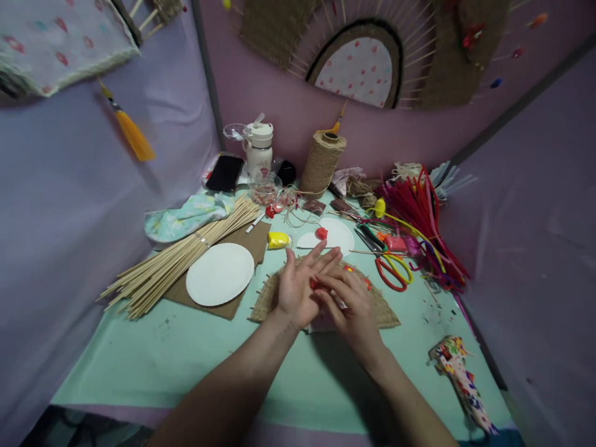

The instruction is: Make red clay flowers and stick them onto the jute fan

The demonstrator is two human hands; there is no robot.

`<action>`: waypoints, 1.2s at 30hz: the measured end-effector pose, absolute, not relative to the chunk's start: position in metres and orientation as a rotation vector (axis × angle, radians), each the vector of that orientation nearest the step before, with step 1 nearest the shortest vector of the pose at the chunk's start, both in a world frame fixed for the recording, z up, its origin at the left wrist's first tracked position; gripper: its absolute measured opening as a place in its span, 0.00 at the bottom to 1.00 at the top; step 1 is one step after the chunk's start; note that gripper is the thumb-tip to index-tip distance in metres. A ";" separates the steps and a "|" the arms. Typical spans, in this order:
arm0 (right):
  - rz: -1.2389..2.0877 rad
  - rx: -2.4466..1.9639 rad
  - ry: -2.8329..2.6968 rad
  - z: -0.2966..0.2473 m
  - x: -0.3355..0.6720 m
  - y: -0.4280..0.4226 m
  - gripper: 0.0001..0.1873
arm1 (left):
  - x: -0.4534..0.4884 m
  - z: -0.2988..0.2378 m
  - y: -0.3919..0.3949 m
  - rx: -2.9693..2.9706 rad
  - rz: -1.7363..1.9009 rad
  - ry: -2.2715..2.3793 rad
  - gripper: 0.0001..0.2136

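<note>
A small red lump (pixel 315 284) sits at the centre of the frame, between the two hands. The left hand (pixel 295 290) is spread flat, palm turned up and fingers pointing to the upper right, and the lump rests against its palm. The right hand (pixel 354 305) lies just beside it with its fingertips curled onto the lump. Whether they pinch it or only press on it I cannot tell.

Both hands hover over a woven fan-shaped mat (pixel 263 303), which lies on the pale green table (pixel 186 354). Left of the mat, a white paper plate (pixel 220 274) rests on brown cardboard (pixel 254 239), with a bundle of wooden skewers (pixel 177 257) slanting beside it. Just above the hands lie a yellow lump (pixel 278 239) and a second white disc (pixel 339 239).

Red-handled scissors (pixel 390 274) lie to the right, near a heap of red pipe cleaners (pixel 419 208). A spool of twine (pixel 322 162) stands upright at the upper centre.
</note>
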State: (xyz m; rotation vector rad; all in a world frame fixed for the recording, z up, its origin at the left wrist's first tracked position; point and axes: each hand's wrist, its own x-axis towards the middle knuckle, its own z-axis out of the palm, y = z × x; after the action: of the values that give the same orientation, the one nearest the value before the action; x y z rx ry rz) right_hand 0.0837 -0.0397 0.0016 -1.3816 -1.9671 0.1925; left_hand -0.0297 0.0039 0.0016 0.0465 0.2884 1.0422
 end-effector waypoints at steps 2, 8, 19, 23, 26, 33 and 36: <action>0.231 -1.372 -1.959 -0.002 0.081 -0.038 0.12 | -0.029 0.001 0.003 0.051 1.052 0.296 0.32; 0.376 -1.361 -1.709 -0.002 0.093 -0.027 0.07 | -0.029 0.001 0.006 0.032 1.152 0.412 0.26; 0.210 -1.691 -1.778 -0.036 0.113 0.011 0.12 | -0.029 -0.007 0.012 -0.092 1.303 0.738 0.13; 0.162 -1.766 -1.818 -0.042 0.109 0.010 0.11 | -0.029 -0.009 0.013 -0.158 1.275 0.762 0.12; 0.168 -1.780 -1.863 -0.041 0.108 0.010 0.10 | -0.029 -0.009 0.014 -0.195 1.249 0.762 0.12; 0.135 -1.797 -1.932 -0.040 0.106 0.009 0.08 | -0.029 -0.009 0.015 -0.225 1.235 0.772 0.12; 0.117 -1.808 -1.943 -0.041 0.107 0.009 0.08 | -0.029 -0.008 0.015 -0.232 1.235 0.773 0.12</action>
State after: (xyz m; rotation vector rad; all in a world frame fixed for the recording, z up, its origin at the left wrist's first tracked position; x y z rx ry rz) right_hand 0.1066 0.0091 -0.0415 -1.8084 -1.9429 0.1174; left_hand -0.0293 0.0151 -0.0082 -0.2321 0.7728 1.2354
